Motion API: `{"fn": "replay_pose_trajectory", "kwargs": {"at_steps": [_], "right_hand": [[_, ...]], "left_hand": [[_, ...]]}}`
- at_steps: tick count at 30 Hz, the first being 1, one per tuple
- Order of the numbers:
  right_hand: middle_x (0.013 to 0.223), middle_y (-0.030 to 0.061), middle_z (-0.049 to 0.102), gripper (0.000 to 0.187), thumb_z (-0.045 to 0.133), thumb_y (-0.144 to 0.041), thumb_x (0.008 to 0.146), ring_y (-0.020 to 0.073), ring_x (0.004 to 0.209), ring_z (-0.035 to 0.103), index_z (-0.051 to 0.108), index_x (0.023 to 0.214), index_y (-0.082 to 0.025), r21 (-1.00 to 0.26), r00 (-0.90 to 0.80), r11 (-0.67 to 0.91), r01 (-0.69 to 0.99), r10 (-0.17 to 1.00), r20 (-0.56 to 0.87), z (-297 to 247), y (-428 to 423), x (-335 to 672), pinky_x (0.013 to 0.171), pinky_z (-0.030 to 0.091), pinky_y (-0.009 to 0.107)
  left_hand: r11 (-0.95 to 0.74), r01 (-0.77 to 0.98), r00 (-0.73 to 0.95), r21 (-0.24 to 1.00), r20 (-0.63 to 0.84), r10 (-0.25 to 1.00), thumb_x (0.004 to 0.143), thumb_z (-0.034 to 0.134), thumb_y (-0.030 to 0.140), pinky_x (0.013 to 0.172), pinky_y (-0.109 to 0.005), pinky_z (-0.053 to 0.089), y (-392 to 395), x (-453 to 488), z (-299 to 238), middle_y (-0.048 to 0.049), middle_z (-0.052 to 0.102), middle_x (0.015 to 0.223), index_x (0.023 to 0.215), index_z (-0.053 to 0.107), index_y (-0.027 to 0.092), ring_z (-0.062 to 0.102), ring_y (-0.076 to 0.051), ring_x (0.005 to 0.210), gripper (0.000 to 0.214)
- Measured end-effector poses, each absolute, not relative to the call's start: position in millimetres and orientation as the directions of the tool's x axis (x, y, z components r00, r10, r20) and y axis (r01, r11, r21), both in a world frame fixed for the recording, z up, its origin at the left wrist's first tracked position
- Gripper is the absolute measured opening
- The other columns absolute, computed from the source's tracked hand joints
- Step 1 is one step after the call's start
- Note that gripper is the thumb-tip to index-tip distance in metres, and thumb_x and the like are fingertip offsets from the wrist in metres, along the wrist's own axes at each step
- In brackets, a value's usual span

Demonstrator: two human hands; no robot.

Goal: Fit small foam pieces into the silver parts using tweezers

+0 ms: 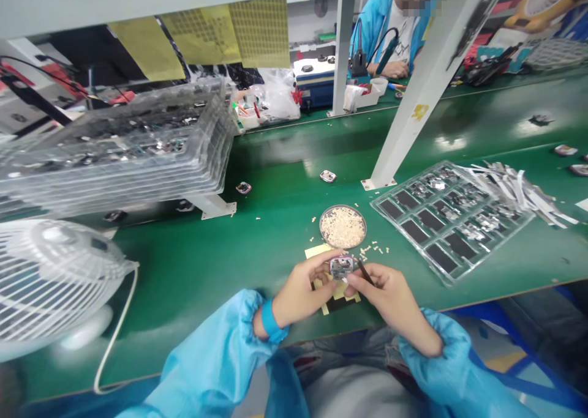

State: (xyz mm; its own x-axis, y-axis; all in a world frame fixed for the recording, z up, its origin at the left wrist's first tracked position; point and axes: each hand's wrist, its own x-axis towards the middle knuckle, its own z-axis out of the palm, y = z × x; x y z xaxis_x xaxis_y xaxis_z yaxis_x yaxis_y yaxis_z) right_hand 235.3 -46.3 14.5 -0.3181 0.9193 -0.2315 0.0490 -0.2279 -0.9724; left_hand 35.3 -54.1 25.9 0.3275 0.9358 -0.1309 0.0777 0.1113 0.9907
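The work is supported by a smooth, glossy green desk (184, 271). A small rounded-rectangular housing (341, 267), pinkish-purple at the rim and metallic grey inside, is held above the near part of the desk, its detailed face turned upward. Just beyond it, a shallow round grey dish (362, 237) is filled with tiny pale-beige pieces (342, 225); more of these are scattered beside the rim. Pale-yellow paper strips (316, 251) are laid beneath the hands. To the right, flat black rectangular panels (441, 259) and silvery parts are seated in the compartments of a clear, thin-walled plastic tray (443, 277), whose far right corner is overlaid by loose, narrow white strips (521, 191).

The left grip (298, 292) is closed on the housing, which is pinched by the thumb and fingers at its left side. A slim dark stick-like tool (366, 273) is clasped in the right grip (390, 289); the right fingertips are placed at the housing's lower right edge. Whether contact is made there cannot be determined.
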Motion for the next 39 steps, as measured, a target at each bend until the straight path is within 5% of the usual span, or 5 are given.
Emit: {"fn": "replay_pose_trajectory", "kwargs": {"at_steps": [18,23,27,32,39], "right_hand": [[0.068,0.0034,0.071,0.039,0.066,-0.053,0.088,0.0136,0.06,0.059,0.067,0.074,-0.017,-0.972,-0.393,-0.234,0.021,0.892,-0.223,13,-39,239,0.061,0.043,0.026],[0.067,0.0035,0.071,0.041,0.065,-0.055,0.088,0.0123,0.057,0.055,0.067,0.073,-0.017,-0.974,-0.404,-0.223,0.031,0.889,-0.217,14,-38,239,0.057,0.038,0.025],[0.064,0.0033,0.069,0.041,0.065,-0.055,0.087,0.014,0.058,0.056,0.063,0.071,-0.018,-0.978,-0.371,-0.202,0.042,0.906,-0.203,14,-41,236,0.058,0.04,0.026],[0.08,0.0011,0.066,0.028,0.072,-0.044,0.084,0.014,0.066,0.057,0.059,0.088,-0.02,-0.989,-0.162,-0.087,0.122,0.981,-0.106,12,-47,230,0.058,0.043,0.025],[0.098,0.0049,0.067,0.034,0.074,-0.04,0.083,0.0197,0.093,0.065,0.059,0.106,-0.021,-0.99,-0.247,-0.12,-0.071,0.964,-0.099,11,-44,227,0.078,0.053,0.03]], "left_hand": [[-0.08,0.352,0.256,0.933,-0.014,0.967,0.088,0.07,0.033,0.069,-0.025,0.052,-55,34,27,-0.0063,0.07,0.112,0.129,0.066,0.023,0.06,-0.014,0.069,0.042],[-0.176,0.355,0.269,0.918,0.08,0.96,0.089,0.069,0.03,0.093,-0.032,0.052,-55,33,29,-0.0056,0.069,0.122,0.127,0.068,0.026,0.066,-0.022,0.101,0.038],[-0.165,0.31,0.241,0.936,0.091,0.966,0.087,0.071,0.029,0.101,-0.036,0.05,-55,34,29,-0.0061,0.07,0.12,0.122,0.071,0.026,0.065,-0.025,0.111,0.035],[0.197,-0.049,0.222,0.979,-0.181,0.958,0.079,0.08,0.029,0.095,-0.036,0.056,-55,40,23,-0.0111,0.07,0.12,0.125,0.068,0.017,0.069,-0.027,0.106,0.049],[0.264,-0.23,0.268,0.937,-0.2,0.943,0.077,0.082,0.021,0.096,-0.032,0.056,-54,41,22,-0.0129,0.069,0.121,0.124,0.065,0.013,0.067,-0.024,0.11,0.051]]}}
